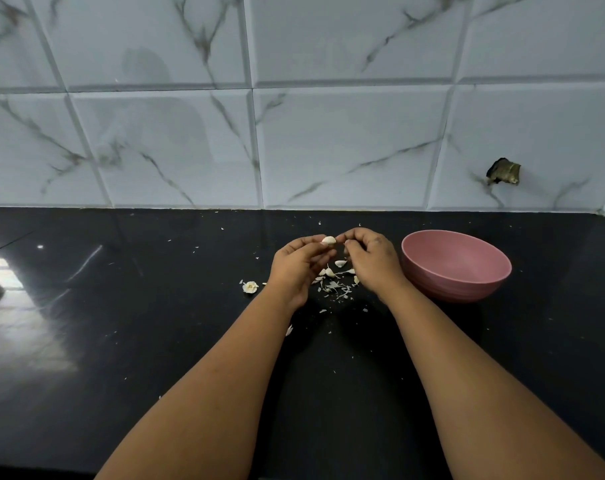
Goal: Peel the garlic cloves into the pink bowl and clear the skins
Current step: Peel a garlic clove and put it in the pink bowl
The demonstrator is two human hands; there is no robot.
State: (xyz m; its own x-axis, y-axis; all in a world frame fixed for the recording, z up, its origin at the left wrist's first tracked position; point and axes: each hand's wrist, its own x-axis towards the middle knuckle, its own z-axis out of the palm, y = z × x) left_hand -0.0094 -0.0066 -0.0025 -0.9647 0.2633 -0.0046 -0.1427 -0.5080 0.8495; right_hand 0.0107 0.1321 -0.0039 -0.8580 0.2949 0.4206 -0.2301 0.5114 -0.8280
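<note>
The left hand (296, 263) is pinching a garlic clove (328, 240) between its fingertips, grip clamped on the clove. The right hand (372, 258) is meeting it from the right, fingers curled, fingertips just beside the clove's right end; whether they are pinching clove or skin cannot be told. Both hands are hovering above the bench (121, 341). Beneath them, a scatter of skins (335, 287) and a few loose cloves (330, 271) are lying on the bench. A garlic root piece (250, 287) is sitting just left of the left wrist. The pink bowl (456, 265) is standing upright on the bench, just right of the right hand. No readable writing is showing. A marbled tile wall (328, 133) is rising at the far edge.
</note>
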